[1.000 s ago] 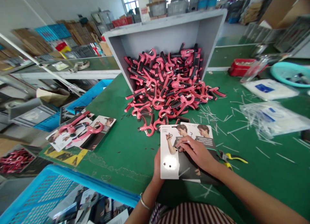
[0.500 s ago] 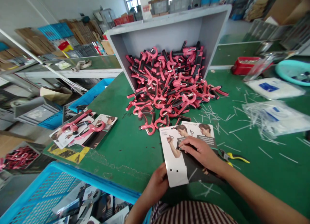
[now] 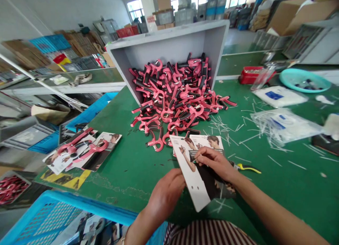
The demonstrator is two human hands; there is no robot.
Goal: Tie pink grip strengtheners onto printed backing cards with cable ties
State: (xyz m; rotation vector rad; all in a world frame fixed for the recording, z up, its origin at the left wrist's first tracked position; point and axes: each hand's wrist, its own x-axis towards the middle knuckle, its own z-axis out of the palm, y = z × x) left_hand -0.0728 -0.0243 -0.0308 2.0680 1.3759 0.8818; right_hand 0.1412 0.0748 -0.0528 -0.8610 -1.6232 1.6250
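In the head view, the printed card [image 3: 199,192] tilted above the green table [image 3: 132,167], long axis running away and slightly left, top end farthest, while the right hand [image 3: 214,163] pinched a white tie [image 3: 194,160] and the left hand [image 3: 168,189], fingertips hidden, gripped I couldn't tell how.

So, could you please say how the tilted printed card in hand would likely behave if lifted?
The printed card is probably stiff, showing little sag; likely light, since it looks thin; perhaps weakest near its two holes.
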